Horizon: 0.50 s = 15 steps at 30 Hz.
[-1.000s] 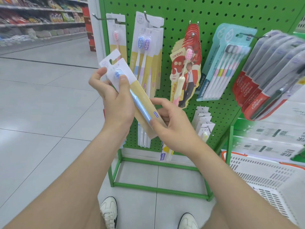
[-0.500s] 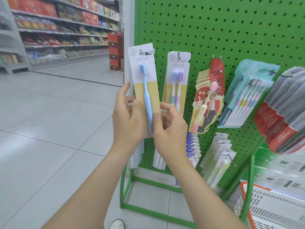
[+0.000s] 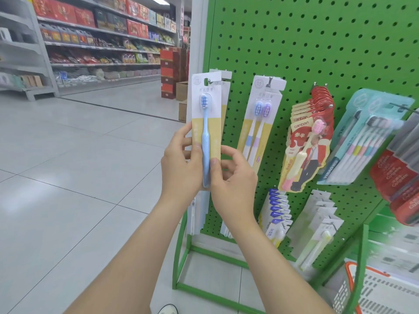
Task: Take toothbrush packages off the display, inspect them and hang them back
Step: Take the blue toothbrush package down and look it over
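Blue toothbrush package [image 3: 205, 109], upright, hang-hole at hook [image 3: 213, 81] tip, apparently for rehanging. Held by left hand [image 3: 179, 166] and right hand [image 3: 233, 177], fingers clamped on its edges, steadying.

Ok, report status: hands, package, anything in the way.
Left hand and right hand both pinching blue toothbrush package, upright. Hang hole at hook; seated or not, cannot tell. Same packs behind on that hook; nothing blocking.

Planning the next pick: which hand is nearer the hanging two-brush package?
Right. The right hand sits just left of the two-brush package; the left hand is farther left, beyond the held blue toothbrush package.
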Available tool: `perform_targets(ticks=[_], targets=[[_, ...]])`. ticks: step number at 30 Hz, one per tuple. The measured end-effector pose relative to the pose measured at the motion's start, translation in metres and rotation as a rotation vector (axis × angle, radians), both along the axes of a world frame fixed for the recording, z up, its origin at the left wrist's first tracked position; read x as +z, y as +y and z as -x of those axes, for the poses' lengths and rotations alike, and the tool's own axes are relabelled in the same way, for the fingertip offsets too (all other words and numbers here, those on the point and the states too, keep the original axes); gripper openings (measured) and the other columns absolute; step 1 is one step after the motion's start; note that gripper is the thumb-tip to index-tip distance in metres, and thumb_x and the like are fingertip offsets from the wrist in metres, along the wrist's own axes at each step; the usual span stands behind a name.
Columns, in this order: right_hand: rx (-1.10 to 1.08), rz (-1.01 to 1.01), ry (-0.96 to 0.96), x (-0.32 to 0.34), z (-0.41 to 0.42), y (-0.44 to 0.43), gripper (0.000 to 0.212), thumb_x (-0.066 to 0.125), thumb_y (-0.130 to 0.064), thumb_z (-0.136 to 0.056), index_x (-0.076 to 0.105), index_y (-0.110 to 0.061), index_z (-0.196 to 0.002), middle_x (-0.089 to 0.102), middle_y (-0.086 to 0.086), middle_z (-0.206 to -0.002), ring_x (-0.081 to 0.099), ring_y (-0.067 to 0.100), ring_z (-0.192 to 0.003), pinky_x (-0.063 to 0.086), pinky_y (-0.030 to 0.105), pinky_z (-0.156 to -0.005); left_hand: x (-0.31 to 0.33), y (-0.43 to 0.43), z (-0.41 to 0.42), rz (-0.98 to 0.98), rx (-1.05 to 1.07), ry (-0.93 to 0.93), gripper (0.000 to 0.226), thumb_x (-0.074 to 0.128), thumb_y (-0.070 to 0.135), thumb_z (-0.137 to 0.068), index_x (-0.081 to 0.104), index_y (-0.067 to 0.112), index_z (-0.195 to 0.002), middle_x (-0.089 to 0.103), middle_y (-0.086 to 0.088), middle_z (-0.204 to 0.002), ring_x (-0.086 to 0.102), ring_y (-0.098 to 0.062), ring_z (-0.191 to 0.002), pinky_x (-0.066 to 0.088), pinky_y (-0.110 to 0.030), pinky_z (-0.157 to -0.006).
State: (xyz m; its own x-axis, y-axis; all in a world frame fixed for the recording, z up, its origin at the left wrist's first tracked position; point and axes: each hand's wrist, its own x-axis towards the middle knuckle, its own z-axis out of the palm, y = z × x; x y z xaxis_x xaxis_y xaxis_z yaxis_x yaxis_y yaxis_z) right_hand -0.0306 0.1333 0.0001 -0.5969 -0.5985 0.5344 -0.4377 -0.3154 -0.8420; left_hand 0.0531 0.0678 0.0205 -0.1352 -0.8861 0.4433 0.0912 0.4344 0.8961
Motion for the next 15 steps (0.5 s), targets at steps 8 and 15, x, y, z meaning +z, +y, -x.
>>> perform_targets(ticks=[8,15], targets=[[-0.105,-0.007,0.077,-0.006,0.009,-0.027,0.019,0.063,-0.014,-0.104,0.064,-0.023,-0.121,0.073,-0.01,-0.082,0.066,0.007,-0.068,0.051,0.027,-0.063,-0.006,-0.013,0.006,0.0,-0.078,-0.027,0.043,0.052,0.018,-0.109,0.051,0.035,-0.149,0.071,0.005,-0.12,0.076,-0.009,-0.093,0.061,-0.025,-0.071],[-0.137,-0.064,0.02,-0.012,0.012,-0.044,0.01,0.058,-0.018,-0.106,0.062,-0.023,-0.114,0.071,-0.006,-0.082,0.066,0.01,-0.068,0.051,0.028,-0.063,-0.011,-0.028,0.011,0.021,-0.077,-0.062,0.043,0.053,0.015,-0.108,0.053,0.037,-0.145,0.071,0.007,-0.116,0.075,-0.007,-0.09,0.06,-0.021,-0.069]])
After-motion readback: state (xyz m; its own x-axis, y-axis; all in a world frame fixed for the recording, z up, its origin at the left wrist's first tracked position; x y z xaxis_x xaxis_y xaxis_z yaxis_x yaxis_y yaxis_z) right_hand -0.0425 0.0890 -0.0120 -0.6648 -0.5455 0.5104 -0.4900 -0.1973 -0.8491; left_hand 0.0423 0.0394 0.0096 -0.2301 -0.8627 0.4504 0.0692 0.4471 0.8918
